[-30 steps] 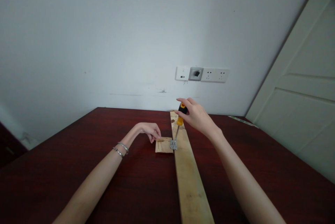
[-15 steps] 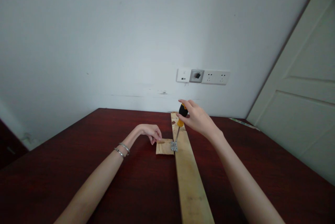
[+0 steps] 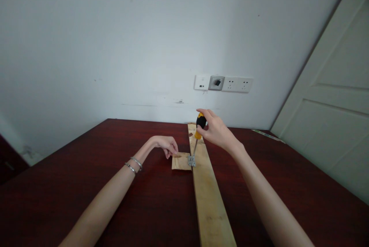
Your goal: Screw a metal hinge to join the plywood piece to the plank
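My right hand (image 3: 217,133) grips a screwdriver (image 3: 201,120) with a black and yellow handle, fingertips around its upper part. The shaft slants down to a small metal hinge (image 3: 191,161), its tip at the leaf on the long plank (image 3: 211,204). That hinge bridges the plank and a small square wooden board (image 3: 181,164) lying against the plank's left side. At the board's far left corner, my left hand (image 3: 167,145) pinches the edge with thumb and curled fingers. Any screw under the tip is too small to make out.
A dark red tabletop (image 3: 144,208) lies beneath everything and meets a white wall (image 3: 144,47). Sockets (image 3: 238,84) are set in the wall above the plank's far end. A thin pale strip (image 3: 268,136) lies near the back right edge, by a white panelled door (image 3: 334,124).
My right thumb has shifted along the screwdriver handle, and the handle has turned a little. My left hand, the board and the plank stay as they were.
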A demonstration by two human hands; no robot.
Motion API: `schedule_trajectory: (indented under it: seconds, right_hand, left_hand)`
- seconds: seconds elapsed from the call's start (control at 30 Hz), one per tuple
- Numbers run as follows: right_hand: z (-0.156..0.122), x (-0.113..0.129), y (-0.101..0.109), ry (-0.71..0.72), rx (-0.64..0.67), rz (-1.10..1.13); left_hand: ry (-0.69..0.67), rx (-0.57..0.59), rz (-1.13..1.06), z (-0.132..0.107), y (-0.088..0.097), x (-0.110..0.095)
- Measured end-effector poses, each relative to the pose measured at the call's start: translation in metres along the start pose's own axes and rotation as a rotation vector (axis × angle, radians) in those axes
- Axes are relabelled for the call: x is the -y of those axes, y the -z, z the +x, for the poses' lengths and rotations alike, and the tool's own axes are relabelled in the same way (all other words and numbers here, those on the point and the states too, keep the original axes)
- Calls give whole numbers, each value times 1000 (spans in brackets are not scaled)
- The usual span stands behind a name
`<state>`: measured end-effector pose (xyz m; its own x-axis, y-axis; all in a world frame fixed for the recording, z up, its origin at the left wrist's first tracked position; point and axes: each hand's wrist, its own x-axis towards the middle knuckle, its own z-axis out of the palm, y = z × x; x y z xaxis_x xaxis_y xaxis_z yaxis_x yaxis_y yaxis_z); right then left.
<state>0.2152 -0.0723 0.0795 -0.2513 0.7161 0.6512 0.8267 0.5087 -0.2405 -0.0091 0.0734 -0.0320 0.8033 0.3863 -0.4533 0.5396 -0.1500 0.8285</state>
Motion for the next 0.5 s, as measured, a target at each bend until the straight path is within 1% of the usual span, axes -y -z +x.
schedule_trajectory:
  seconds: [0.13,0.27,0.5]
  right_hand:
    - [0,3,4,1,-1,-67]
    - [-1,3,7,-46,25,-175]
    - [1,-1,2,-26,4,-46]
  left_hand:
    - [12,-8,7,-1,-1,-2]
    - [13,-10,23,0,-1,-3]
    - [-9,-5,26,0,-1,-2]
